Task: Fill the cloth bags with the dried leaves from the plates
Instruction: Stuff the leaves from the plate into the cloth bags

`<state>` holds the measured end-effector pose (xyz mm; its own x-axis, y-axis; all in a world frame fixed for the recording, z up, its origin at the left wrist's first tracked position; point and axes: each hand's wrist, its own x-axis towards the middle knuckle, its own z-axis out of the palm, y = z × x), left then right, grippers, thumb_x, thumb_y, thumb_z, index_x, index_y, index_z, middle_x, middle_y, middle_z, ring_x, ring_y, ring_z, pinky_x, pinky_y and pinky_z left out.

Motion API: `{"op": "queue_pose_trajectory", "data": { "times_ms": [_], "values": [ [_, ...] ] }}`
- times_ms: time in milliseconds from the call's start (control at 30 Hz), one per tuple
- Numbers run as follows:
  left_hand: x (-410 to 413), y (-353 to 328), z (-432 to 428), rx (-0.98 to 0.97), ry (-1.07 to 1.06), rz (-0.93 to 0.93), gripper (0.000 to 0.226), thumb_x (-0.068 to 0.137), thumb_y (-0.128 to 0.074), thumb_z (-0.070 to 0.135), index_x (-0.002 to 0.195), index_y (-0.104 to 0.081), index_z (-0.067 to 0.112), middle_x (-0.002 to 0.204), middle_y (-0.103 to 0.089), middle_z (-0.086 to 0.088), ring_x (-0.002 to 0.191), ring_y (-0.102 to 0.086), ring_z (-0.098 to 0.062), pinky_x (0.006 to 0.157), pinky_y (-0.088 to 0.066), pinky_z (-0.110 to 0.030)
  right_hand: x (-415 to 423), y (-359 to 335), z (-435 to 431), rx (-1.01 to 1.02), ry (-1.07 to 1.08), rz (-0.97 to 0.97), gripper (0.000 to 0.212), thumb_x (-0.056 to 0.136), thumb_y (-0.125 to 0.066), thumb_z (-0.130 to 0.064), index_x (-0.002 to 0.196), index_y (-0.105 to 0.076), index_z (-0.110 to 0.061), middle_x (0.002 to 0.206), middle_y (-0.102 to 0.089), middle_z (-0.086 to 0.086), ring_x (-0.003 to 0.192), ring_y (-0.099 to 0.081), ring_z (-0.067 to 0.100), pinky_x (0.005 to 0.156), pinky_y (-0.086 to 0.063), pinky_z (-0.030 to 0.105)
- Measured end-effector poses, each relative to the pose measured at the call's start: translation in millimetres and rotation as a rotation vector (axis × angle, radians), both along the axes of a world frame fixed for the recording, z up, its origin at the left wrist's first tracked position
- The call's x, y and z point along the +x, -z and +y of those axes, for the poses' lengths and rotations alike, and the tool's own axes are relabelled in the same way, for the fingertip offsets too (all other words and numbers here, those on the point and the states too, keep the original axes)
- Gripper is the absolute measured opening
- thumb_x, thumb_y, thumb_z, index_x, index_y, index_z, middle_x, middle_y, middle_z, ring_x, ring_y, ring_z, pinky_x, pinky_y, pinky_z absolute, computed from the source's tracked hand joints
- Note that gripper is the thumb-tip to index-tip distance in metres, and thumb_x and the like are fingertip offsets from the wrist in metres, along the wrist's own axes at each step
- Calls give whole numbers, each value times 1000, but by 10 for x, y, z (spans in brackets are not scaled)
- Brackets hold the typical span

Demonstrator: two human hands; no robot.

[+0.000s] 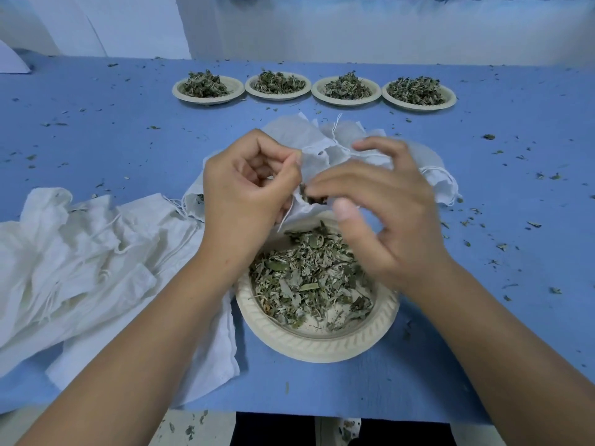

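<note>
A beige paper plate (322,344) with dried green leaves (306,278) sits in front of me on the blue table. Just above its far rim, my left hand (244,194) pinches the edge of a white cloth bag (315,162) and holds its mouth open. My right hand (380,201) is at the bag's mouth, fingertips pinching a tuft of dried leaves (310,194) there. The hand is motion-blurred. Behind the bag lies a heap of more white drawstring bags (431,175).
Four more plates of leaves stand in a row at the back: (207,90), (277,85), (347,90), (418,94). A pile of empty cloth bags (80,252) lies at the left. Leaf crumbs are scattered over the blue table (515,220). The table's front edge is near my body.
</note>
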<state>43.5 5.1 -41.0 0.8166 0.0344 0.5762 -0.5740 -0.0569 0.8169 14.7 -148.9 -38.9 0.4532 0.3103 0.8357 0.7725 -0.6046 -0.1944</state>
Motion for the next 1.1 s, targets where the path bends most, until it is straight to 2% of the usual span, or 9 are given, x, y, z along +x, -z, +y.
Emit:
{"op": "queue_pose_trajectory", "data": {
  "times_ms": [133, 267, 367, 600, 700, 800, 900, 1000, 1100],
  "values": [
    [-17, 4, -7, 46, 49, -17, 25, 87, -67, 5, 73, -60, 24, 56, -60, 15, 41, -50, 0, 44, -39, -13, 15, 43, 109, -285, -27, 304, 22, 94, -42, -34, 77, -49, -21, 75, -42, -15, 73, -40, 1, 110, -29, 43],
    [-1, 5, -6, 31, 6, 10, 24, 90, -66, 5, 72, -59, 19, 49, -55, 12, 35, -47, -4, 38, -38, -15, 42, -12, -23, -39, 63, 102, 30, 93, -46, -19, 84, -71, -5, 85, -70, 0, 79, -64, 14, 104, -35, 37],
    [15, 1, 4, -12, -23, 23, 23, 90, -66, 6, 72, -59, 18, 47, -54, 13, 34, -46, -3, 38, -37, -14, 15, -52, -86, 150, 83, -2, 36, 93, -40, -12, 78, -71, -3, 78, -71, 3, 74, -64, 15, 95, -38, 36],
    [-9, -5, -8, 41, 60, -6, 27, 88, -67, 4, 71, -59, 24, 52, -58, 14, 40, -49, 1, 43, -38, -11, 12, 52, 117, -276, -9, 247, 31, 95, -38, -32, 76, -57, -17, 75, -44, -15, 74, -42, 0, 111, -25, 42],
    [7, -11, 3, -16, 35, 18, 24, 90, -65, 5, 72, -58, 19, 48, -55, 13, 34, -46, -2, 37, -36, -13, 26, 17, -11, -99, 48, 78, 36, 94, -40, -22, 81, -71, -6, 84, -68, -3, 83, -63, 12, 107, -28, 41],
    [29, -14, 25, -72, 2, 32, 24, 91, -65, 8, 70, -58, 19, 47, -54, 12, 33, -45, -2, 36, -35, -13, 23, -30, -103, 76, 110, -109, 38, 91, -39, -13, 73, -71, -5, 78, -71, 2, 75, -67, 15, 99, -33, 42],
    [14, -3, 11, -33, 52, 9, 25, 90, -66, 6, 71, -58, 21, 49, -56, 13, 34, -46, -1, 37, -36, -12, 5, 1, 8, -80, 28, 49, 38, 92, -39, -19, 76, -69, -6, 76, -67, -4, 71, -60, 11, 103, -32, 41],
    [4, 12, -11, 15, 89, -12, 25, 89, -67, 5, 72, -60, 22, 54, -60, 15, 38, -48, 0, 42, -37, -10, -1, 58, 99, -262, -46, 256, 29, 95, -40, -30, 78, -59, -16, 70, -44, -23, 69, -41, -5, 110, -27, 42],
    [18, 14, -1, -2, 59, 23, 23, 90, -66, 5, 73, -59, 18, 48, -55, 13, 35, -47, -2, 38, -37, -13, 14, 20, 11, -28, 26, 184, 35, 94, -38, -21, 76, -65, -6, 81, -67, -6, 79, -61, 9, 109, -27, 39]
  ]
}}
